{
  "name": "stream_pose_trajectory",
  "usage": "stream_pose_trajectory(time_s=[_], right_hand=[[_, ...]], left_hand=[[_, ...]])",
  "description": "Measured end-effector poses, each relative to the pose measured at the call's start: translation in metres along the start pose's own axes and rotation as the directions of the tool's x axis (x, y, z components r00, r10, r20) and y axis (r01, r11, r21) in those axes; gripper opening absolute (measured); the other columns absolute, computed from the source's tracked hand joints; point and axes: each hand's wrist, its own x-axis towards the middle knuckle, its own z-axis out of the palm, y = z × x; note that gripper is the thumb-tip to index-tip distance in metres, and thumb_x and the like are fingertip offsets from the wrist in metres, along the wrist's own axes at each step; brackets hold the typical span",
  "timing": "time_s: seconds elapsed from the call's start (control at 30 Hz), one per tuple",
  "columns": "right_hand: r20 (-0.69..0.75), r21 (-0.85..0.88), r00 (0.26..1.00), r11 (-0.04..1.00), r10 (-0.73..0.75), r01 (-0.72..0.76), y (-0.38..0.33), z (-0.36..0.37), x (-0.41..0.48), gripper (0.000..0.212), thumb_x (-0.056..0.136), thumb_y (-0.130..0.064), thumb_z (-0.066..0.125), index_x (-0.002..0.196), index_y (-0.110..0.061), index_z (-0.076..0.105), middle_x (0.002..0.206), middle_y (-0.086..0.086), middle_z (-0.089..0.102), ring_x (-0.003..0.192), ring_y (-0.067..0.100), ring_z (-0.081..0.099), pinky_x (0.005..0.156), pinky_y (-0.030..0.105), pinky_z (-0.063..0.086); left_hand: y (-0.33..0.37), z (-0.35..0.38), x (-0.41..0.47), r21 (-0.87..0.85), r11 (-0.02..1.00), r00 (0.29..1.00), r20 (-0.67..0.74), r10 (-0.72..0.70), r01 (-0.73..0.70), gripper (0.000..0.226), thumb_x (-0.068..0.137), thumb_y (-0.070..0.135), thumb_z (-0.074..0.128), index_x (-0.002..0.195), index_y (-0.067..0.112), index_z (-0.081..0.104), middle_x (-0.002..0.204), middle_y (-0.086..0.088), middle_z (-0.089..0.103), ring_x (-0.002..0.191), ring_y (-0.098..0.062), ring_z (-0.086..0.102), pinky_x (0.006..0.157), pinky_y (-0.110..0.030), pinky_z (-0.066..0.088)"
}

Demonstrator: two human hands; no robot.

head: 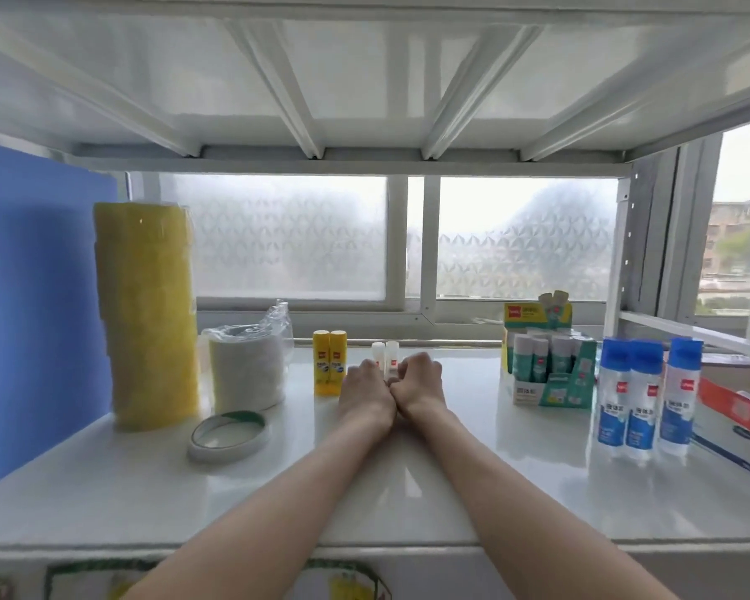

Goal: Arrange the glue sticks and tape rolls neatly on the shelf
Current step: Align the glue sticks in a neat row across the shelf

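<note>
Hands, left and right, close together around two white sticks beside the yellow pair; flat tape roll seems unplaced.

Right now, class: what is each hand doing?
Left hand: curled around a white glue stick.
Right hand: curled around the other white stick.

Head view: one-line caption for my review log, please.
Both hands, left hand and right hand, close around two small white glue sticks mid-shelf, between yellow glue sticks and blue-capped glue bottles.
</note>
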Motion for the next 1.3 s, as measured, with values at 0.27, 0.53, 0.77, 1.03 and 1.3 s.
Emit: stream_pose_trajectory(time_s=[0.27,0.53,0.77,1.03,1.3], right_hand=[[-0.005,0.046,1.000,0.999,-0.016,0.016,0.008,0.008,0.014,0.019,0.073,-0.014,0.065,0.060,-0.001,0.061,0.072,0.021,0.063,0.067,0.027,0.053,0.061,0.025,0.038],[-0.010,0.024,1.000,0.999,-0.027,0.027,0.013,0.011,0.022,0.020,0.074,-0.014,0.072,0.059,-0.009,0.060,0.075,0.014,0.063,0.070,0.023,0.055,0.064,0.023,0.039],[-0.053,0.008,0.998,1.000,-0.014,0.015,0.012,0.016,0.024,0.010,0.075,-0.016,0.072,0.076,-0.007,0.071,0.095,0.015,0.072,0.093,0.029,0.067,0.075,0.026,0.048],[-0.051,0.007,0.999,1.000,-0.007,0.007,0.013,0.017,0.025,0.013,0.074,-0.018,0.074,0.080,-0.007,0.071,0.096,0.014,0.071,0.092,0.029,0.067,0.078,0.028,0.051],[-0.026,-0.001,0.999,0.999,0.038,-0.038,0.008,0.008,0.008,0.037,0.073,-0.023,0.075,0.103,-0.005,0.061,0.114,0.016,0.059,0.103,0.031,0.060,0.085,0.030,0.048]], left_hand=[[-0.005,0.010,0.012,0.073,0.997,0.999,-0.046,0.021,-0.017,0.024,0.093,0.016,0.053,0.111,0.005,0.064,0.116,-0.018,0.064,0.110,-0.033,0.061,0.090,-0.038,0.053],[-0.003,0.015,0.014,0.151,0.988,0.997,-0.067,0.040,-0.030,0.023,0.095,0.018,0.053,0.111,0.005,0.063,0.116,-0.018,0.064,0.110,-0.033,0.061,0.089,-0.037,0.051],[-0.004,0.015,0.015,0.141,0.990,0.996,-0.080,0.029,-0.017,0.022,0.094,0.016,0.056,0.112,0.005,0.064,0.114,-0.018,0.065,0.106,-0.033,0.063,0.086,-0.038,0.055],[-0.003,0.014,0.012,0.121,0.993,0.996,-0.093,0.014,-0.003,0.024,0.093,0.015,0.059,0.114,0.004,0.064,0.115,-0.018,0.065,0.106,-0.033,0.063,0.085,-0.037,0.055],[-0.002,0.011,0.007,0.164,0.986,0.995,-0.096,0.038,-0.022,0.026,0.092,0.017,0.060,0.111,0.001,0.066,0.111,-0.019,0.067,0.104,-0.033,0.064,0.082,-0.036,0.053]])
